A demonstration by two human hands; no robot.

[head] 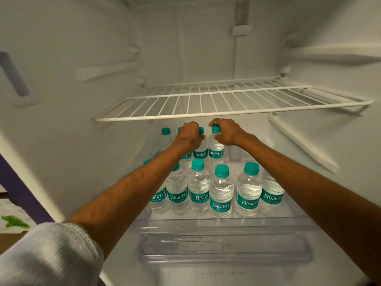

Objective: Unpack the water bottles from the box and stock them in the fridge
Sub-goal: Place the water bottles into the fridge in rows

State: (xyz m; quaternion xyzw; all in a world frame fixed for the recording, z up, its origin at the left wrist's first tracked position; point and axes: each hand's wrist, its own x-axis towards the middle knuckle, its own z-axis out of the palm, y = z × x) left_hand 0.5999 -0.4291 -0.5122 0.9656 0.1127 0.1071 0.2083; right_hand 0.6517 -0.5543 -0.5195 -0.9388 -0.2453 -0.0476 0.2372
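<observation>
Both hands reach deep into the fridge (61, 83), beneath the white wire shelf (226, 100). The left hand (189, 135) is curled over the teal cap of a far-row Bisleri bottle (201, 154). The right hand (224, 131) grips the cap of the neighbouring bottle (216, 150), just to its right. Both stand upright on the clear lower shelf (222, 222). The near row of bottles (221, 190) stands upright, packed close together. A grey sleeve (51, 254) shows at near left.
</observation>
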